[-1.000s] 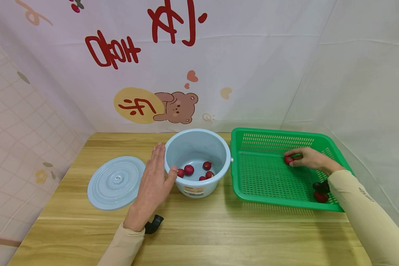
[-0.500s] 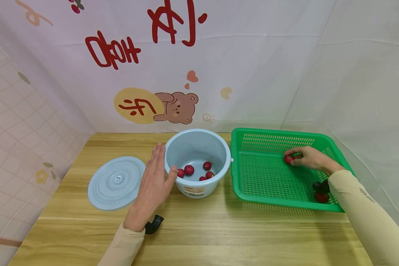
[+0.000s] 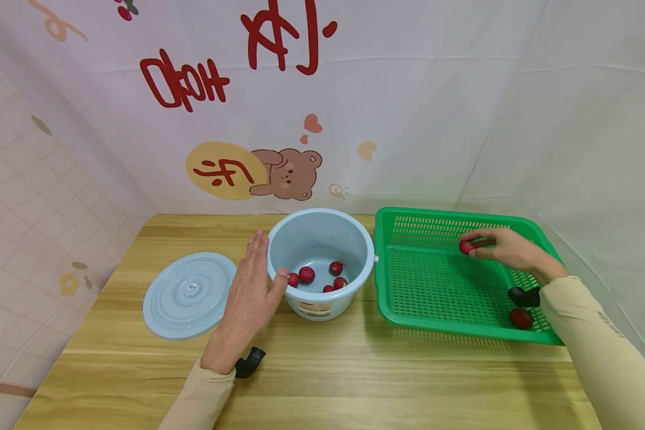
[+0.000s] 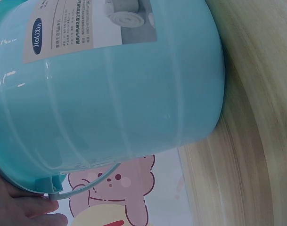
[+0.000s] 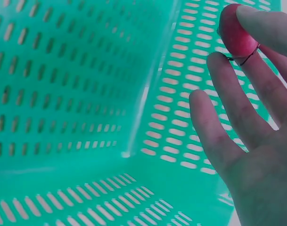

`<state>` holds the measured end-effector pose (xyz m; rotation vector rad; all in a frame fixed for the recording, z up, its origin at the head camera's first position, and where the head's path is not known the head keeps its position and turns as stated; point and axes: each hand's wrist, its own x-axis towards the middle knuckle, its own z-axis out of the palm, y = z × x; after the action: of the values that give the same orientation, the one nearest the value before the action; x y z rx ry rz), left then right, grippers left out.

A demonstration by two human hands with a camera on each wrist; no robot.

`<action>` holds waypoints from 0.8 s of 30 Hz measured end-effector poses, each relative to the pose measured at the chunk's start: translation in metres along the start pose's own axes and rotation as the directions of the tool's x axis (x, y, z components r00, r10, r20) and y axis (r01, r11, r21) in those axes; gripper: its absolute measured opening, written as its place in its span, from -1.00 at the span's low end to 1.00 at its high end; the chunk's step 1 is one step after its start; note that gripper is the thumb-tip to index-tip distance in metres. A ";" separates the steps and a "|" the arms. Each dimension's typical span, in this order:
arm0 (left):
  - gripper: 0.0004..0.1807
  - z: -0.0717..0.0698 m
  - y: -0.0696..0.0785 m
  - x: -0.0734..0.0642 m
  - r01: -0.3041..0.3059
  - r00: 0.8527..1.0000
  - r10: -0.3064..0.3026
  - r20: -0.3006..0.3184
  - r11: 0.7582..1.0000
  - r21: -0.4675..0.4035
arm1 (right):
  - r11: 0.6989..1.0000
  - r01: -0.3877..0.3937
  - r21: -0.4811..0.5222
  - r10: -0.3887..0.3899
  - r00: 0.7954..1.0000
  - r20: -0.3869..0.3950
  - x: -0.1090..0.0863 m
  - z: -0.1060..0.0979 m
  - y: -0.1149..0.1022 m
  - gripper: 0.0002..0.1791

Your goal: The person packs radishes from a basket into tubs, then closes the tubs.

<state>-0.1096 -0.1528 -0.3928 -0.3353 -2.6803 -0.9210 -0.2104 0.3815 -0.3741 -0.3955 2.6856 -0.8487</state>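
Note:
My right hand [image 3: 507, 248] pinches a small red radish [image 3: 467, 246] between thumb and fingers, above the floor of the green basket [image 3: 435, 322]. In the right wrist view the held radish [image 5: 236, 33] shows a thin dark root. Another radish [image 3: 521, 319] lies in the basket's near right corner. My left hand [image 3: 245, 292] lies along the left side of the light blue bucket [image 3: 322, 230], fingers straight at the rim, thumb overlapping its front edge. Left wrist view: the fingers [image 4: 37, 207] are right at the rim by the handle [image 4: 94, 182]. Several radishes [image 3: 306, 275] lie inside the bucket.
A round blue lid [image 3: 190, 316] lies on the wooden table [image 3: 387, 382], left of the bucket. The basket stands close to the bucket's right side. Behind the table hangs a white cloth backdrop [image 3: 408, 107] with a printed bear.
My right hand has lifted the radish slightly off the basket floor, and its sleeve has shifted right, uncovering more of the corner radish. The left hand has stayed in place.

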 end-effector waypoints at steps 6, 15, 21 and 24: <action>-0.15 0.000 0.000 0.000 -0.003 1.000 0.003 0.000 1.000 -0.004 | 1.000 0.013 -0.026 -0.014 0.999 -0.046 -0.008 -0.009 -0.012 -0.52; -0.16 0.000 0.000 0.000 -0.010 1.000 0.010 -0.009 1.000 -0.002 | 0.999 0.043 -0.009 -0.043 0.994 -0.105 -0.020 -0.022 -0.024 -0.47; -0.16 0.000 0.000 0.000 -0.010 1.000 0.010 -0.010 1.000 -0.002 | 0.997 0.078 0.002 -0.077 0.989 -0.126 -0.029 -0.028 -0.035 -0.47; -0.15 0.000 0.000 0.000 -0.006 1.000 0.006 -0.007 1.000 -0.004 | 0.998 0.063 0.001 -0.062 0.987 -0.150 -0.034 -0.029 -0.043 -0.48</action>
<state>-0.1098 -0.1525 -0.3924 -0.3406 -2.6702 -0.9242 -0.1823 0.3738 -0.3189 -0.4334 2.8204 -0.9389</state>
